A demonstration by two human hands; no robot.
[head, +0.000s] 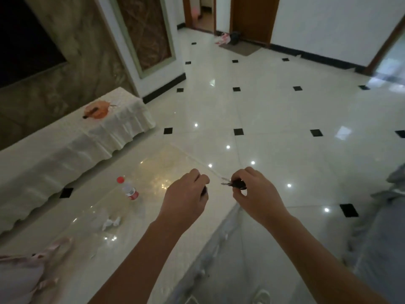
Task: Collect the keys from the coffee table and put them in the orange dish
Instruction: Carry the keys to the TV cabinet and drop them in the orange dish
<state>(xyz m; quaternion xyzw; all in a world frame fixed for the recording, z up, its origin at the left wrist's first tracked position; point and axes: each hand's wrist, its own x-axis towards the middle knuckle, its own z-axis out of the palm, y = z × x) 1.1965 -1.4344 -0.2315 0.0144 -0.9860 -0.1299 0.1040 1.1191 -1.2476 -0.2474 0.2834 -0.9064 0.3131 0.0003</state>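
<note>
R hand (255, 194) fingers pinch black keys (235, 184) w/ metal blades.

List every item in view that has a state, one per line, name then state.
right hand: shut on the keys, above the table edge.
keys: lifted, blades pointing left.
left hand: closed; something dark shows at the fingertips, cannot tell what.
bottle: upright, red cap on.
orange dish: on the cloth-covered cabinet, a dark object already in it.
tissue: crumpled, lying on the coffee table.
</note>
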